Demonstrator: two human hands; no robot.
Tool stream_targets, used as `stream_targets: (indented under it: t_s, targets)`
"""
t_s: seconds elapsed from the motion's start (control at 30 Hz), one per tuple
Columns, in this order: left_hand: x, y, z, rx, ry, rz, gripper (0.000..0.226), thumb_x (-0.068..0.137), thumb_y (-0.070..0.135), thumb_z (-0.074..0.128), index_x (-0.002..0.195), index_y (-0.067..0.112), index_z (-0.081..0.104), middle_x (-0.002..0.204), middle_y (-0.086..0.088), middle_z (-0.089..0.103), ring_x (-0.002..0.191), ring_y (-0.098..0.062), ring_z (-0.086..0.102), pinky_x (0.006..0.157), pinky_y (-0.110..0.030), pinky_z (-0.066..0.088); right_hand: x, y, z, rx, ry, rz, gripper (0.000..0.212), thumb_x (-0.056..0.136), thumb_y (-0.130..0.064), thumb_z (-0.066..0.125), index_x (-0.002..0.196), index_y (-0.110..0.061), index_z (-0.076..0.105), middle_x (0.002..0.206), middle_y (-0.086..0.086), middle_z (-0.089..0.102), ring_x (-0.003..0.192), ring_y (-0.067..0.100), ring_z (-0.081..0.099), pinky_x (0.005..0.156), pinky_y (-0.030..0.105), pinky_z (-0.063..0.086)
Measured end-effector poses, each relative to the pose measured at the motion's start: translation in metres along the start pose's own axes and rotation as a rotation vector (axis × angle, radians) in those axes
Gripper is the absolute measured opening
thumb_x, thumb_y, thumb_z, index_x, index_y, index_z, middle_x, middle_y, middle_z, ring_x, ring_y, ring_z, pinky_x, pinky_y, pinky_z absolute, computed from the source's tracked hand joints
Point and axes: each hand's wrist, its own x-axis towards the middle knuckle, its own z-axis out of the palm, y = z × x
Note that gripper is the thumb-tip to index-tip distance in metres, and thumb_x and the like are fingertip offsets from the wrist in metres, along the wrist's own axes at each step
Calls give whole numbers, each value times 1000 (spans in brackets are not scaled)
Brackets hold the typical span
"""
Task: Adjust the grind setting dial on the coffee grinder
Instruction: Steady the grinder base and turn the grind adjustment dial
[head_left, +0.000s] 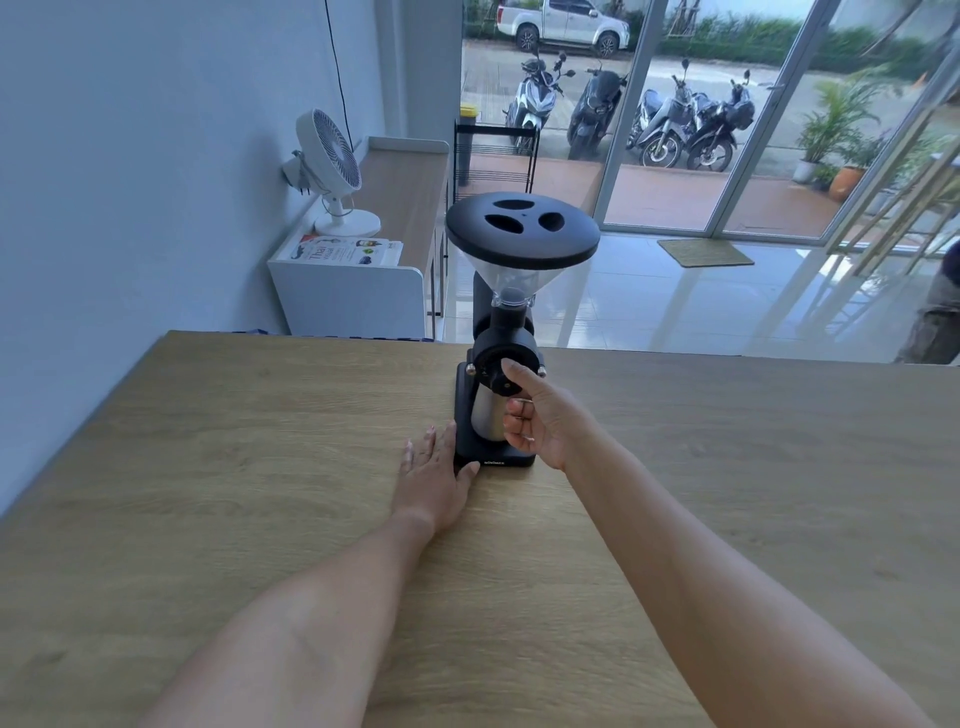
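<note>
We had the left hand (435, 470) flat, fingers together, bracing the coffee grinder (501, 364) base at 9 o'clock, right hand (535, 415) fingers pinched on the dial (493, 366); turn progress unreadable.

The coffee grinder (501, 364) stands at the bench's (208, 467) twelve o'clock edge; a fan (332, 166) sits at ten o'clock behind.

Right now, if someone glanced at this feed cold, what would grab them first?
The black grinder standing mid-table, its wide holed lid on a clear hopper. Next, the right hand pinching the front dial, while the left hand lies flat on the wooden table against the grinder's base. Behind, a white fan sits on a shelf at left.
</note>
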Motion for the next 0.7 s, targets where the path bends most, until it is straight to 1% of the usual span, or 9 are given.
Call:
stream_targets:
  t_s: [0.07, 0.2, 0.27, 0.37, 0.43, 0.47, 0.53, 0.6, 0.7]
  targets:
    - [1, 2, -4, -17, -49, -11, 70, 101, 53, 25, 154, 23, -10, 163, -4, -5, 147, -16, -14, 121, -41, -10, -3, 3, 0, 15, -4, -24, 37, 80, -48, 77, 93, -16, 62, 56, -2, 51, 48, 14, 49, 55, 26, 45]
    - [-1, 3, -11, -78, -97, -35, 70, 100, 52, 29, 155, 23, -4, 163, -12, 0, 149, -27, -8, 122, -42, -4, -7, 17, -5, 47, 19, -76, 41, 86, -56, 66, 100, -18, 63, 56, -3, 49, 45, 12, 47, 56, 27, 45]
    - [-6, 0, -10, -79, -91, -19, 68, 101, 50, 29, 155, 23, -1, 162, -15, 5, 150, -26, -3, 122, -41, -2, -8, 29, -12, 19, 58, -80, 47, 89, -59, 60, 101, -14, 67, 57, -3, 50, 47, 12, 47, 57, 28, 44]
    - [-18, -4, -6, -59, -63, -8, 65, 101, 48, 28, 155, 22, 3, 162, -15, 11, 150, -25, 2, 122, -42, 2, -10, 52, -24, -126, 163, -71, 49, 94, -53, 53, 101, -8, 69, 59, -1, 53, 51, 14, 49, 55, 28, 40]
    - [-28, -5, -4, -41, -41, 0, 63, 102, 46, 27, 155, 20, 6, 161, -15, 16, 150, -22, 4, 122, -42, 4, -11, 72, -31, -314, 252, -98, 44, 97, -47, 50, 93, -7, 68, 64, 2, 55, 58, 17, 53, 56, 28, 41]
    - [-34, -4, -4, -35, -27, 6, 61, 102, 44, 27, 155, 19, 8, 161, -15, 17, 150, -22, 5, 122, -42, 4, -11, 82, -34, -458, 294, -129, 41, 98, -45, 48, 88, -9, 66, 68, 3, 57, 65, 19, 57, 60, 30, 44]
    - [-47, -1, -3, -31, -2, 14, 59, 103, 42, 26, 155, 19, 10, 160, -13, 19, 150, -22, 6, 122, -42, 4, -12, 102, -43, -814, 363, -201, 39, 99, -45, 43, 86, -15, 64, 81, 3, 64, 84, 24, 62, 77, 36, 48]
    - [-58, 0, 0, -12, 25, 25, 57, 104, 39, 26, 155, 18, 13, 161, -9, 20, 150, -22, 6, 122, -43, 5, -18, 118, -49, -1113, 430, -272, 37, 99, -43, 42, 105, -17, 68, 106, 4, 65, 107, 25, 58, 96, 40, 43]
    - [-68, -1, 10, 67, 36, 51, 57, 104, 37, 25, 155, 15, 14, 162, -5, 16, 150, -21, 3, 122, -45, 4, -26, 134, -55, -1361, 422, -358, 39, 99, -40, 43, 125, -18, 62, 128, 5, 57, 122, 24, 48, 105, 37, 33]
